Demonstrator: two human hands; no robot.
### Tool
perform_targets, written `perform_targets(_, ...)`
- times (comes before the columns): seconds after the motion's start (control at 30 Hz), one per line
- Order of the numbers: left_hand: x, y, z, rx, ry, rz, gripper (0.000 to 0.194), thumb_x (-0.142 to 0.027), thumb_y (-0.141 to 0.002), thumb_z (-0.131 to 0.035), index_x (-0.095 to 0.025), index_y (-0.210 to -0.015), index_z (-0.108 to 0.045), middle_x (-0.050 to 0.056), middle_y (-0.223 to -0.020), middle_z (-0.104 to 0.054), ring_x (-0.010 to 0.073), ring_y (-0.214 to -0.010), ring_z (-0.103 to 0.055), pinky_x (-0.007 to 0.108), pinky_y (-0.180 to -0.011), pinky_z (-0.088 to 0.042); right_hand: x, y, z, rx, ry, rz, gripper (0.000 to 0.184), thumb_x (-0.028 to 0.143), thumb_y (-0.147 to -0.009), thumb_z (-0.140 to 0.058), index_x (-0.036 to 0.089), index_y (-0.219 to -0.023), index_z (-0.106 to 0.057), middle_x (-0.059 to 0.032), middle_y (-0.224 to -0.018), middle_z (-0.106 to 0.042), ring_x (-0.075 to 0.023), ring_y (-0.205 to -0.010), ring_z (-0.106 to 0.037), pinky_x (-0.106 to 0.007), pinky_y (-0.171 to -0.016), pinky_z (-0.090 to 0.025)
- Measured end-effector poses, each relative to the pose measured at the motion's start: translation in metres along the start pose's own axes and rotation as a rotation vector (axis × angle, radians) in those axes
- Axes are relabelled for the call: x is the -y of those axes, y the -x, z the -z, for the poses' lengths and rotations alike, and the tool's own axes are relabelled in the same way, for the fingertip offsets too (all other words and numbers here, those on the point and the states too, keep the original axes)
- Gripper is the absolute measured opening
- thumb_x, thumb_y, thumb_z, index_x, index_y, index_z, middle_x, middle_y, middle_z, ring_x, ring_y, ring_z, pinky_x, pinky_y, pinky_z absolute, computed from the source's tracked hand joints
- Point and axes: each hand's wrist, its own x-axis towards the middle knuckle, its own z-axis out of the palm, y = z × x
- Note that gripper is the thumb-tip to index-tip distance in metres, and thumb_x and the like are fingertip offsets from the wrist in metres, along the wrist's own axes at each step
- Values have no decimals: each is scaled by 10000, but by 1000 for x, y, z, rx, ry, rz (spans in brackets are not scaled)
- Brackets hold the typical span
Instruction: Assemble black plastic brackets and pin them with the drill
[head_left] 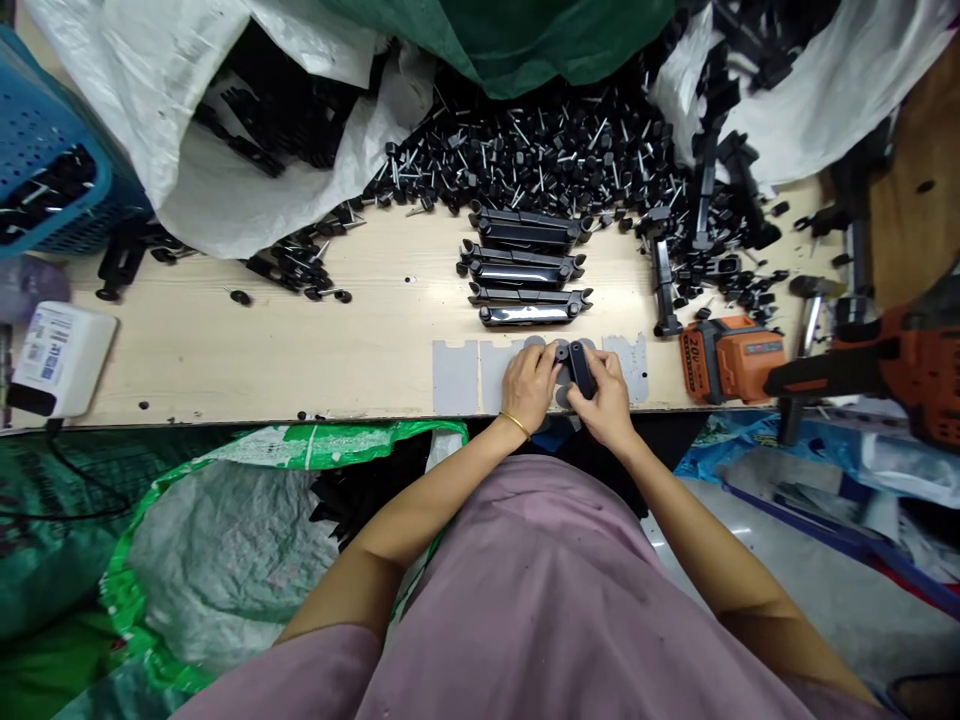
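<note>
Both my hands meet at the near edge of the wooden bench (300,340). My left hand (529,385), with a gold bangle at the wrist, is closed round a small black knob-like part (561,354). My right hand (606,400) grips a short black plastic piece (581,366) that stands against that part. Under them lies a grey jig plate (457,375). Just beyond, three rows of finished long black assemblies (525,268) lie side by side. A big heap of black knobs with metal screws (555,145) covers the back of the bench.
An orange cordless driver (862,365) with its battery pack (731,358) lies at the right. A blue basket (45,160) and a white box (64,355) sit at the left. White sacks of black parts (247,130) stand behind; green-white bags (225,530) are below the bench.
</note>
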Motion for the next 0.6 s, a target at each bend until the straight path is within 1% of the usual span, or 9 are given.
perform_targets(0.13,-3,-1,-5,67,-76,-59,402,-270,-972,-246,-100,-1278,-443,128,-961,-591,221,-859,-576,328,-730,-422,-3,-2,2,25,-23,12,627,225,-732,-526,216,-1352,-429,-83,-1131,-454,-232,-1097,-478,-387,-941,-437)
perform_targets(0.27,-3,-4,0,117,-123,-109,389,-235,-971,-248,-93,-1287,-424,125,-963,-589,221,-876,-584,318,-711,-422,-6,-3,5,44,-37,8,612,243,-731,-530,191,-1336,-455,-84,-1127,-459,-226,-1092,-477,-386,-942,-432)
perform_targets(0.37,-4,-6,5,139,-102,-121,367,-205,-964,-267,-82,-1267,-435,125,-959,-576,225,-890,-579,319,-706,-424,-7,-4,7,62,-83,11,597,249,-734,-539,182,-1324,-472,-87,-1136,-465,-225,-1088,-480,-387,-942,-429)
perform_targets(0.47,-10,-7,8,159,-74,-118,356,-174,-956,-259,-71,-1233,-458,129,-956,-557,227,-882,-569,327,-698,-427,-8,-5,8,70,-137,-11,546,247,-736,-544,198,-1279,-521,-73,-1117,-478,-215,-1075,-489,-379,-945,-424)
perform_targets(0.6,-20,-6,8,150,-94,-61,354,-137,-947,-237,-55,-1198,-472,140,-972,-537,229,-876,-554,335,-684,-422,-8,-6,8,39,-177,-60,523,242,-725,-545,217,-1247,-547,-50,-1076,-487,-201,-1050,-496,-377,-946,-419)
